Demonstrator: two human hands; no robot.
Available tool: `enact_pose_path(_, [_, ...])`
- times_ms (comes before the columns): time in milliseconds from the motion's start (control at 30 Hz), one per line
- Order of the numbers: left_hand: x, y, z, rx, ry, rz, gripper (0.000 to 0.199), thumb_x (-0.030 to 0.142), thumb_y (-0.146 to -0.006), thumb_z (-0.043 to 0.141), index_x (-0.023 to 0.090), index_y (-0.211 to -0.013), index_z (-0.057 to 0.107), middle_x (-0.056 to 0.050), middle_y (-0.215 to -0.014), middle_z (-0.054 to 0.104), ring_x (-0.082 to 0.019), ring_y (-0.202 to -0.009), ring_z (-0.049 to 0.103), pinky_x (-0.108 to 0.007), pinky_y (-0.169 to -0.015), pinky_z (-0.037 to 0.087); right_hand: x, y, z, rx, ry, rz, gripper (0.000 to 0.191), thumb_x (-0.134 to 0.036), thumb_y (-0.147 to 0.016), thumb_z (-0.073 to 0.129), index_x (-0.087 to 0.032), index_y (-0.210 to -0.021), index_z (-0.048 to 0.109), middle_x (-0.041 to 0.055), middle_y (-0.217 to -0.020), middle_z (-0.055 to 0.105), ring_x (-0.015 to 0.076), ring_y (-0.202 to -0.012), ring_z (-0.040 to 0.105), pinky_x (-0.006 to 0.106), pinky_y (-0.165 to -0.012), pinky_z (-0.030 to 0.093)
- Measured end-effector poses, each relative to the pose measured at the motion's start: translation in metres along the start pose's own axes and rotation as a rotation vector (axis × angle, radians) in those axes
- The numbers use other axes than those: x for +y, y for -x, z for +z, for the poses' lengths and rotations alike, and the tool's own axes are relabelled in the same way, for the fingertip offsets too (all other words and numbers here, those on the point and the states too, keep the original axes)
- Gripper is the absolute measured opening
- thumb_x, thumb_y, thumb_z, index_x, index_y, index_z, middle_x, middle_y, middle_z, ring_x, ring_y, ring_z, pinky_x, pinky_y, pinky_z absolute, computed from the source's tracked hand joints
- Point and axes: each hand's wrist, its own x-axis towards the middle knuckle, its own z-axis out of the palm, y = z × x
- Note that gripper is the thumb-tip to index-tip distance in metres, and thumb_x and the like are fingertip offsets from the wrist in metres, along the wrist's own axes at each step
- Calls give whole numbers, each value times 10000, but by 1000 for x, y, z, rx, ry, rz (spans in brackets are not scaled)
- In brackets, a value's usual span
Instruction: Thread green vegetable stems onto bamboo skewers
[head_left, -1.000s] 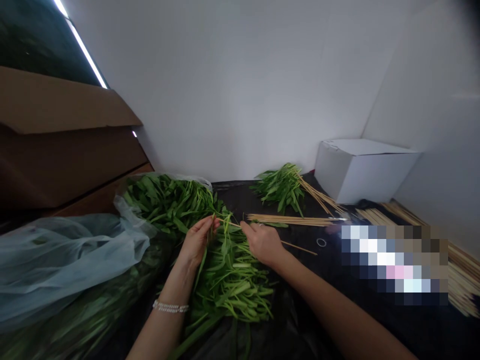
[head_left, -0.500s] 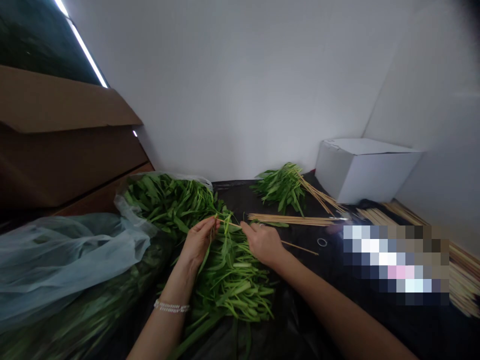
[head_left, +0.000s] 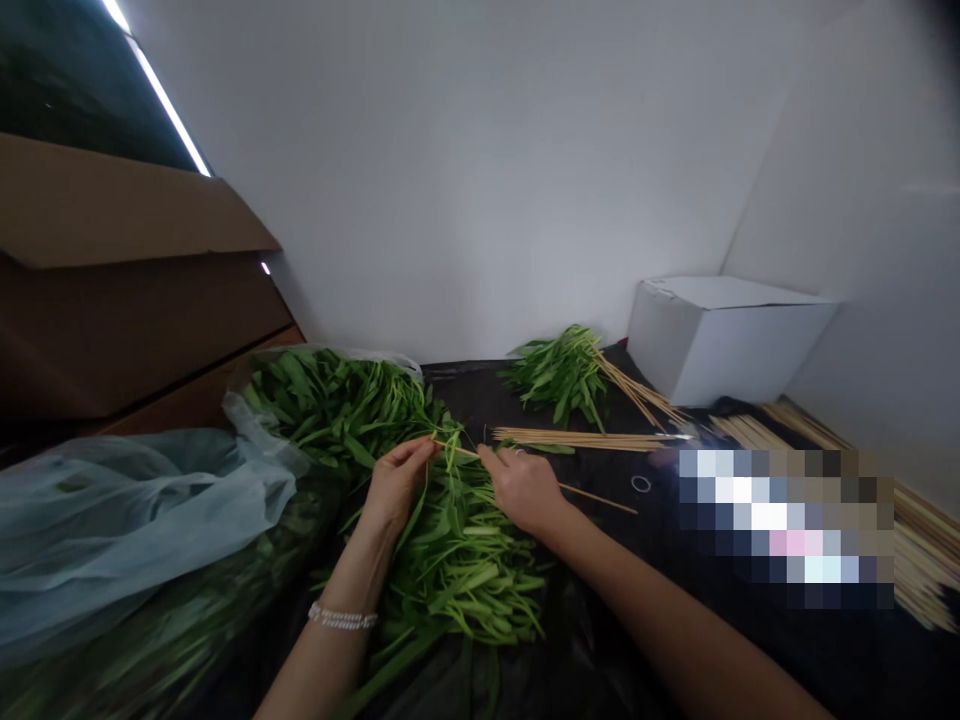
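Black plastic sheeting [head_left: 600, 620] covers the work surface, with a cardboard box [head_left: 112, 200] beyond the left hand and a white box [head_left: 720, 340] well beyond the right. A pale blue plastic bag [head_left: 127, 510] spills leafy greens past the left wrist. Directly beneath both hands lies a loose heap of water spinach [head_left: 457, 570]. The left hand [head_left: 397, 487] is curled and closed, pinching stems together with one end of a thin wooden skewer [head_left: 596, 497]. The right hand [head_left: 523, 490] grasps the same skewer between its fingertips, the far end poking out past the knuckles. Just beyond that hand lies a rubber band [head_left: 640, 484].
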Motion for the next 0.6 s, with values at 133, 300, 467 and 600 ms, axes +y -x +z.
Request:
enact_pose_path(133, [1, -1, -2, -25, 10, -36, 369, 256, -493, 903, 127, -803, 750, -44, -735, 748, -108, -659, 656, -191, -643, 493, 0, 0, 1, 19, 3, -16, 454, -165, -926, 404, -185, -1373, 481, 119, -970, 674, 192, -808, 639, 255, -652, 422])
enact_pose_path(300, [4, -1, -4, -60, 94, -136, 235, 183, -557, 864, 126, -737, 724, -24, -709, 728, -103, -653, 650, -195, -641, 505, 0, 2, 2, 59, 9, -34, 455, -157, -922, 410, -194, -1368, 496, 108, -939, 675, 189, -788, 636, 257, -635, 414])
enact_pose_path(467, [4, -2, -5, -72, 80, -182, 151, 123, -612, 818, 136, -729, 723, -37, -727, 731, -121, -641, 654, -218, -628, 522, -1, 2, 4, 75, 8, -51, 464, -152, -917, 407, -178, -1371, 502, 110, -939, 671, 192, -793, 632, 262, -646, 419])
enact_pose_path(600, [0, -2, -5, -68, 73, -188, 164, 122, -604, 825, 139, -732, 725, -35, -739, 737, -120, -655, 662, -218, -654, 532, -2, 2, 4, 64, 2, -52, 471, -147, -915, 400, -174, -1374, 498, 106, -945, 672, 195, -797, 633, 265, -644, 429])
